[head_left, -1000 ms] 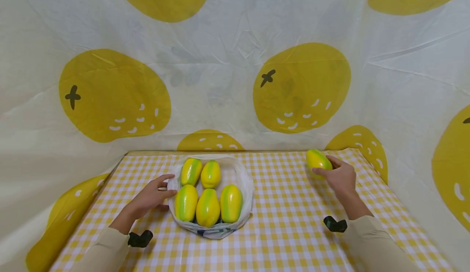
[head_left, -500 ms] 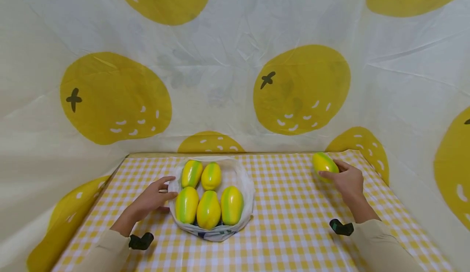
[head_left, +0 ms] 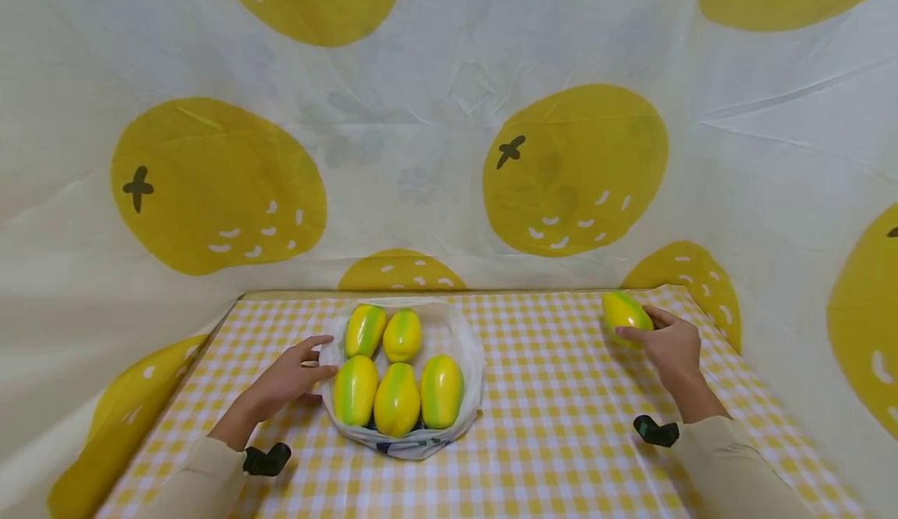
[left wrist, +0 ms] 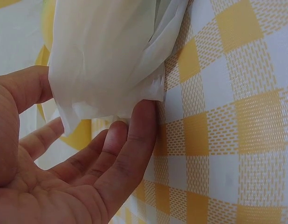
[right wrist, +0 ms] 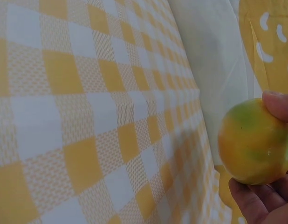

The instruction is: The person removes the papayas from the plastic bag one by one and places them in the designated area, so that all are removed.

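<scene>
My right hand [head_left: 673,351] grips a glossy, oblong yellow fruit with green streaks [head_left: 627,318], shaped like a small papaya, near the table's far right. In the right wrist view, thumb and fingers hold the fruit [right wrist: 253,142] from opposite sides, and a shadow lies on the cloth beside it. Several matching fruits [head_left: 397,400] lie in two rows inside a white plastic bag [head_left: 471,347] with its mouth spread wide. My left hand [head_left: 288,379] is at the bag's left side, fingers spread and loosely bent. Its fingertips touch the hanging edge of the bag [left wrist: 102,60] in the left wrist view.
A yellow-and-white checked cloth [head_left: 540,425] covers the table. Behind it and at both sides hangs a pale curtain [head_left: 414,114] printed with big yellow fruits. A black wrist mount [head_left: 266,459] sits on the left wrist, another [head_left: 655,430] on the right.
The right hand has carried its fruit to the right and slightly nearer, with most of the movement in the first half second. The left hand, bag and fruits in it have stayed in place.
</scene>
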`<action>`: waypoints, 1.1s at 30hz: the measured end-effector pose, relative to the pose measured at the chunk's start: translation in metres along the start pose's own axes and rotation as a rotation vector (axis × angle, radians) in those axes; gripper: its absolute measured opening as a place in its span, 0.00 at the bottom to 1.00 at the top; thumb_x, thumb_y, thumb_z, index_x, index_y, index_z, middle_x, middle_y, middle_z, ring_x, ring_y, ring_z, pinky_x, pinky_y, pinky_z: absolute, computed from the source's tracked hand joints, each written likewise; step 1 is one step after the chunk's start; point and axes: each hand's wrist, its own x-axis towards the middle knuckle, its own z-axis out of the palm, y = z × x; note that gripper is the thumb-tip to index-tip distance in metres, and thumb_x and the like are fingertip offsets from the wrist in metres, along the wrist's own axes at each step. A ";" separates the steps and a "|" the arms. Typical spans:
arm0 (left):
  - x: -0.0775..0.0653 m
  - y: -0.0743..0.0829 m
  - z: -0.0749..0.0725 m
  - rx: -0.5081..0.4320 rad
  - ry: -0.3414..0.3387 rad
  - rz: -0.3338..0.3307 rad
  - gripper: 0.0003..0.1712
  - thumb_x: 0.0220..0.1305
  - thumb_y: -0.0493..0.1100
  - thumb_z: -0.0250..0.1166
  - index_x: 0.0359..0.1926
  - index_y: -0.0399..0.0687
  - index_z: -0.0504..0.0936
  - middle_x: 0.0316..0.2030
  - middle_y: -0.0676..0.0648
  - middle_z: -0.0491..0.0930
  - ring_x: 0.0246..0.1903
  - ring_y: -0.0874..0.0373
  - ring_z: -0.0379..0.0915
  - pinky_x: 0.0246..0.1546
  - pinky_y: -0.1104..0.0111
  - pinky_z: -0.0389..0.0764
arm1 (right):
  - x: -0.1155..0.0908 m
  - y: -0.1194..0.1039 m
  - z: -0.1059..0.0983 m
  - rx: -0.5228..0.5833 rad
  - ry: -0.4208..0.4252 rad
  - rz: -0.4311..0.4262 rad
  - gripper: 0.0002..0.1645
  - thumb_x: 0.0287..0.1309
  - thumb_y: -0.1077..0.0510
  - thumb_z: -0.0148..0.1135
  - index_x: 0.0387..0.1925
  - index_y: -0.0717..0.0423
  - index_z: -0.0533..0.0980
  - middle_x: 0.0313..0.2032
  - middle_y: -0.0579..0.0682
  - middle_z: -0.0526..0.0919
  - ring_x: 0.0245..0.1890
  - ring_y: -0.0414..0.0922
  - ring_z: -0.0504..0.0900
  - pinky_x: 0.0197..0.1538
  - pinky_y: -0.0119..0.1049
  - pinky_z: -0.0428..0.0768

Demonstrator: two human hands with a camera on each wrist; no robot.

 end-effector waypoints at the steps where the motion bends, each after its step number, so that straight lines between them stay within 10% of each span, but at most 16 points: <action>1: 0.000 0.000 0.000 0.001 0.002 0.000 0.45 0.74 0.48 0.66 0.82 0.44 0.53 0.73 0.25 0.59 0.64 0.36 0.73 0.46 0.55 0.90 | 0.001 0.001 0.000 -0.006 0.001 0.003 0.53 0.60 0.45 0.76 0.79 0.56 0.62 0.75 0.63 0.68 0.74 0.60 0.70 0.42 0.16 0.74; 33: -0.001 0.001 0.001 0.008 0.013 -0.011 0.46 0.73 0.49 0.67 0.82 0.46 0.54 0.73 0.25 0.61 0.66 0.34 0.70 0.45 0.56 0.90 | 0.011 0.019 -0.005 -0.032 0.007 0.020 0.51 0.61 0.45 0.75 0.78 0.58 0.63 0.75 0.64 0.68 0.74 0.60 0.69 0.44 0.19 0.72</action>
